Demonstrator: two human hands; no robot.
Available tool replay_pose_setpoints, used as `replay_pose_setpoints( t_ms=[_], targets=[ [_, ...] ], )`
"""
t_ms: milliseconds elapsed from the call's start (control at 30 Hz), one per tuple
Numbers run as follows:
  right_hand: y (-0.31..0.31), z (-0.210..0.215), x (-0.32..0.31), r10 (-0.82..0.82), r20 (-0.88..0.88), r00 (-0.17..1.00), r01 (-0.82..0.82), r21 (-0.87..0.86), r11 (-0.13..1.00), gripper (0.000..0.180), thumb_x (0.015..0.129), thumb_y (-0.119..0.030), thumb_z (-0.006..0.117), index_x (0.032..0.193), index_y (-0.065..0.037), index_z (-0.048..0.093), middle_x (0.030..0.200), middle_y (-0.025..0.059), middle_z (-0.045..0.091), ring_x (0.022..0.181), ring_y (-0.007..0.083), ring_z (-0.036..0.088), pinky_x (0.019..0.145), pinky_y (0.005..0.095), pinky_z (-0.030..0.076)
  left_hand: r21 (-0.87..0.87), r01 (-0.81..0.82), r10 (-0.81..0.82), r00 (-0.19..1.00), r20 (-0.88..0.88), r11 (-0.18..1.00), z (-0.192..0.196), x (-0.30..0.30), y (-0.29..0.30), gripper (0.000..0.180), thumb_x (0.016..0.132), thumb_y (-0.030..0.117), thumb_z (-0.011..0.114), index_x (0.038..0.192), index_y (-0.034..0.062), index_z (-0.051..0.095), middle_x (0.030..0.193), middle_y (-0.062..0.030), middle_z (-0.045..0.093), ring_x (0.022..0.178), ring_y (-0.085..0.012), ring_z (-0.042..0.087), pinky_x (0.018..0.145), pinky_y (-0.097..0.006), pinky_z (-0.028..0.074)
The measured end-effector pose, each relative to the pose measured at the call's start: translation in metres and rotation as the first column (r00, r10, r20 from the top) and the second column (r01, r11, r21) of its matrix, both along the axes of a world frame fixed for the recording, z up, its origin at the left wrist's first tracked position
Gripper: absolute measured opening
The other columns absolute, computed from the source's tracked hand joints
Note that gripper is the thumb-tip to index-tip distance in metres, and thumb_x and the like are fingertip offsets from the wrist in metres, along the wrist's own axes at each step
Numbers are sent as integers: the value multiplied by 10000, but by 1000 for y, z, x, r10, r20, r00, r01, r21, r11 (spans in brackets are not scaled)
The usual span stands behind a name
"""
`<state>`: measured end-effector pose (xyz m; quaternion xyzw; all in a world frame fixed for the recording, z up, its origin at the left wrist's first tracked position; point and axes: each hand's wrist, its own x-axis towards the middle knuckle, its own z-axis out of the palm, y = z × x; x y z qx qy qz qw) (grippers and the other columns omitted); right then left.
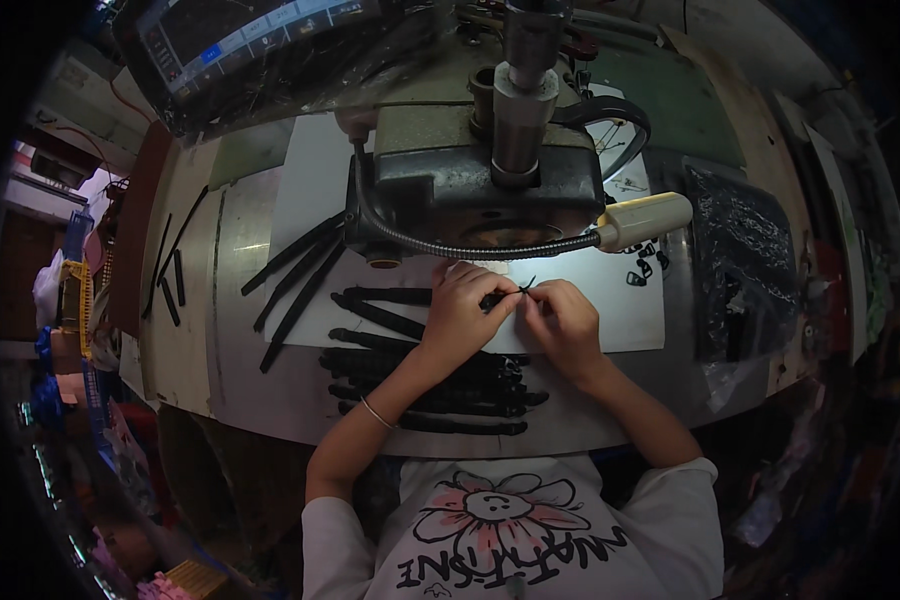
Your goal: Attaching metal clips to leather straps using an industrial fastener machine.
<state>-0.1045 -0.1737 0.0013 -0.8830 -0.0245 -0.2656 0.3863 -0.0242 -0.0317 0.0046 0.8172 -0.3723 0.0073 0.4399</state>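
My left hand (462, 308) is closed around the end of a long black strip (385, 295) lying toward the left. Close beside it, my right hand (567, 325) is closed in a pinch at a thin dark tip (528, 285) that sticks up between the fingertips. Whether that tip belongs to the strip I cannot tell. Under and in front of my left forearm lies a pile of similar black strips (450, 410), their ends toward the right. Several more strips (295, 285) fan out to the left on a white sheet (310, 180).
A machine head (470, 170) with a metal column hangs just beyond my hands. Its lamp (645, 222) on a bendable neck lights the work. Small black parts (645, 265) and a black plastic bag (740, 270) lie at the right. A screen (240, 50) stands at the back left.
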Motion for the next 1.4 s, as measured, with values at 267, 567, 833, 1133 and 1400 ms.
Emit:
replay_pose_setpoints(
  t_ms=[267, 567, 833, 1133, 1400],
  targets=[
    [-22, 2, 1, 490, -223, 843, -71, 856, 512, 127, 868, -48, 556, 958, 40, 546, 800, 24, 566, 667, 51, 523, 561, 187, 428, -28, 336, -328, 894, -305, 941, 17, 23, 13, 261, 775, 212, 660, 968, 48, 599, 848, -59, 623, 865, -205, 554, 793, -324, 401],
    [-22, 8, 16, 351, -312, 883, -173, 479, 860, 140, 818, -113, 646, 821, 22, 604, 684, -11, 574, 586, 36, 473, 537, 198, 405, 149, 294, -268, 948, -174, 944, 11, 25, 18, 208, 771, 219, 649, 920, 85, 593, 881, -48, 610, 931, -238, 505, 870, -345, 350],
    [-34, 24, 73, 338, -553, 762, 40, 560, 828, 182, 784, -71, 619, 660, -11, 500, 580, 22, 523, 527, 98, 515, 486, 257, 429, 246, 38, -165, 837, 521, 969, -19, 42, 24, 244, 763, 102, 622, 999, 43, 601, 933, -115, 595, 866, -260, 586, 729, -347, 488],
    [-42, 24, 95, 378, -589, 714, -171, 377, 910, 184, 789, -148, 595, 740, 23, 549, 618, 51, 571, 511, 103, 536, 475, 253, 450, 90, -24, -22, 877, 479, 996, -19, 52, 19, 192, 733, 80, 646, 924, 74, 631, 797, -99, 609, 725, -257, 604, 575, -341, 475],
    [-41, 4, 94, 234, -560, 795, -92, 270, 959, 258, 766, -246, 593, 755, 11, 581, 599, 83, 592, 522, 152, 580, 555, 307, 482, 92, 50, -92, 841, 533, 994, -30, 59, 18, 204, 729, 85, 651, 932, 97, 645, 902, -80, 606, 776, -259, 601, 655, -343, 475]
  ],
)
